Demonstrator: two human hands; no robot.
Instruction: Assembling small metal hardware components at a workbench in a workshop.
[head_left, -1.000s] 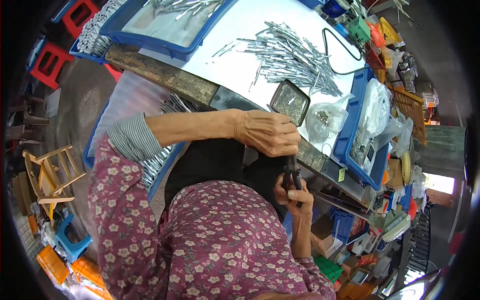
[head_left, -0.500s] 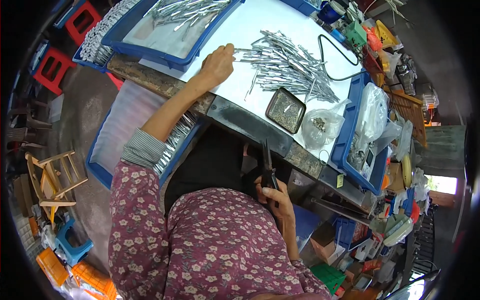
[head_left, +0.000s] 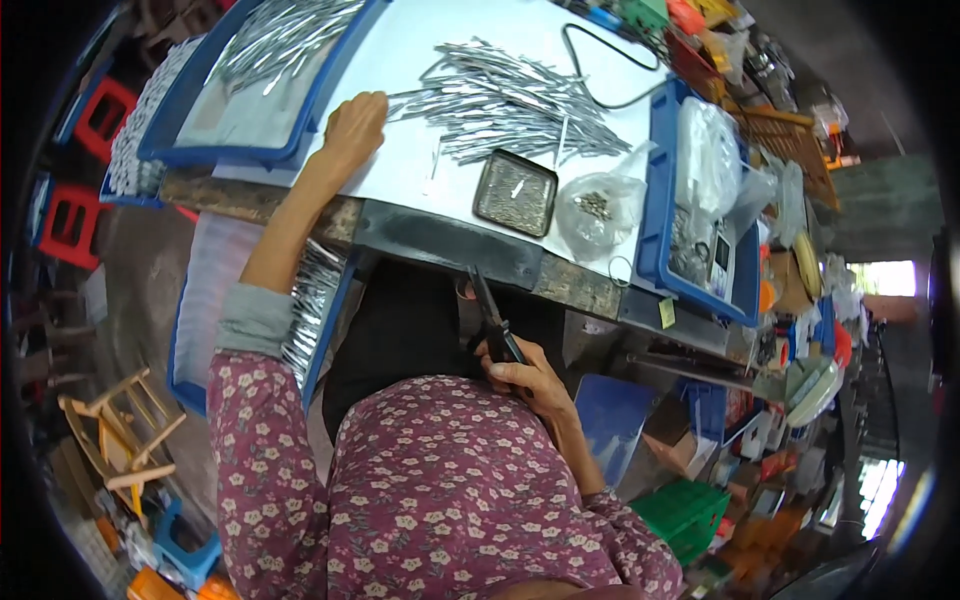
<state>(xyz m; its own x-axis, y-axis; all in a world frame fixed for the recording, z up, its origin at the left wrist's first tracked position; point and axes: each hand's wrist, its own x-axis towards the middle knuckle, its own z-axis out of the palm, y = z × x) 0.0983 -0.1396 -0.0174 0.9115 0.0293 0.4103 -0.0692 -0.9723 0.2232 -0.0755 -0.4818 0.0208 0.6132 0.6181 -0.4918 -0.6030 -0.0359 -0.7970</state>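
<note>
My left hand (head_left: 355, 130) is closed at the left edge of a loose pile of thin silvery metal strips (head_left: 510, 100), its fingertips on the end of a strip (head_left: 402, 94). The fingertips are partly hidden by the hand. Low in front of my body, below the table edge, my right hand (head_left: 530, 378) grips a black long-nosed tool that looks like pliers (head_left: 490, 312); its narrow tip points up towards the table. Just below the pile lies a small dark-rimmed tray (head_left: 515, 193) of tiny metal parts. Beside it sits a clear plastic bag (head_left: 598, 212) with small pieces inside.
A blue tray (head_left: 160, 152) of strips stands at the table's left, another blue tray (head_left: 655, 235) with plastic bags at its right. Below the left edge is a blue bin (head_left: 195, 300) holding more strips. A black cable (head_left: 578, 72) curves behind the pile. Red stools (head_left: 72, 226) stand far left.
The whole view has shifted, so the table and pile appear further left. My left hand stays at the pile's left edge. The black tool in my right hand now leans more to the left.
</note>
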